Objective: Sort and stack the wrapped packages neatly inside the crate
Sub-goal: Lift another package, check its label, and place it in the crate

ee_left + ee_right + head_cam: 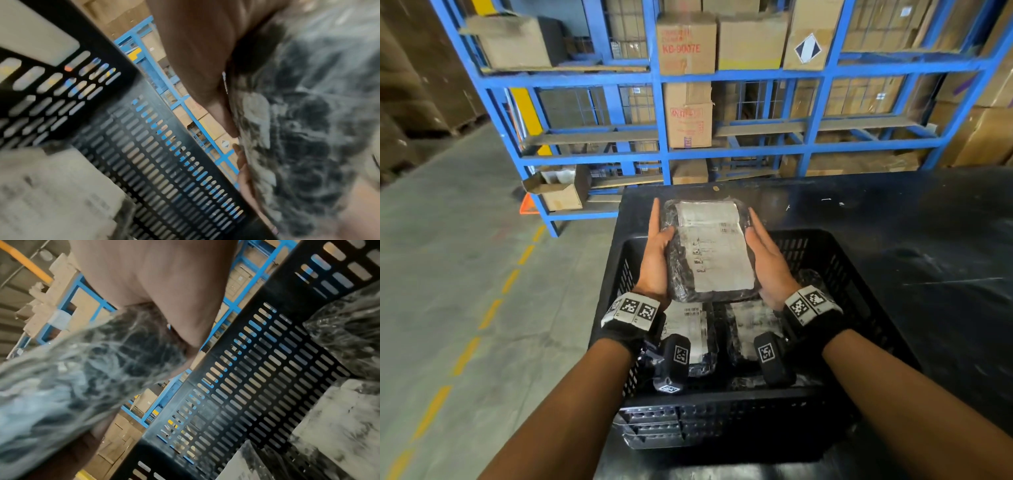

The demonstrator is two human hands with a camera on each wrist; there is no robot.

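I hold a black stretch-wrapped package (709, 250) with a white label face up, just above the far half of the black slotted crate (825, 260). My left hand (655, 253) grips its left edge, thumb on top. On the opposite edge my right hand (767, 260) grips the same way. Below, two labelled packages (688, 329) (750, 329) lie side by side on the crate floor, and a third (808, 277) sits by the right wall. The left wrist view shows the held package (308, 129) blurred against the crate wall (164, 154); the right wrist view shows the package (82, 378) too.
The crate stands on a black table (928, 240) at its left end. Blue shelving (722, 78) loaded with cardboard boxes runs behind. An open cardboard box (558, 192) sits low at the rack's left. Concrete floor with a dashed yellow line (493, 308) lies to the left.
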